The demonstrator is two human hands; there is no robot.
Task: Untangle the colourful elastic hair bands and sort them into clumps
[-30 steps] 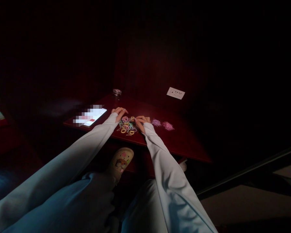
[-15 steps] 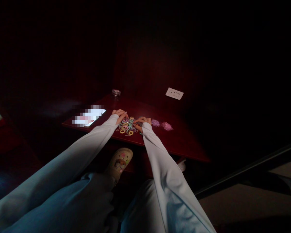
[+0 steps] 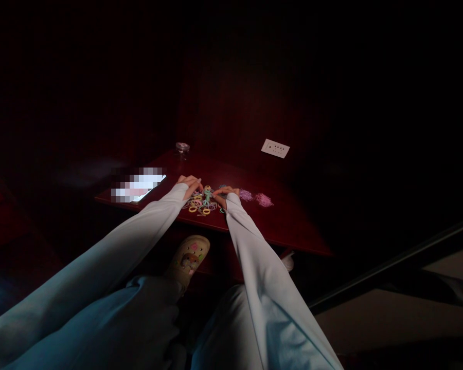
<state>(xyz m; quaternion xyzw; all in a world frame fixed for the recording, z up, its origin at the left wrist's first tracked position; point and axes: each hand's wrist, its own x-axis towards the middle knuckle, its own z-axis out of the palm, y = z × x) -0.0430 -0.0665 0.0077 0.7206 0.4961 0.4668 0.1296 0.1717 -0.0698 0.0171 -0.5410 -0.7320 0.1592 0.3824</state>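
Note:
A pile of pastel rings and bands (image 3: 205, 204), yellow, green, pink and purple, lies near the front edge of the dark red table (image 3: 278, 226). At the pile's left side is my left hand (image 3: 191, 185), fingers bent down onto the bands. My right hand (image 3: 224, 195) reaches in from the right, thumb and forefinger close together at the pile. Whatever the fingertips hold is too small to make out. Just right of my right hand lie a purple bunch (image 3: 246, 195) and a pink bunch (image 3: 264, 200) of bands.
A lit phone or tablet (image 3: 141, 186), partly pixelated, lies at the table's left. Behind it stands a clear jar (image 3: 182, 148). A white socket plate (image 3: 275, 148) is on the back wall. Below the table edge shows a shoe (image 3: 191, 257).
The view has shifted slightly. My right hand's fingers have moved a little at the pile, and some blue bands now show behind them. My left hand stays at the pile's left side.

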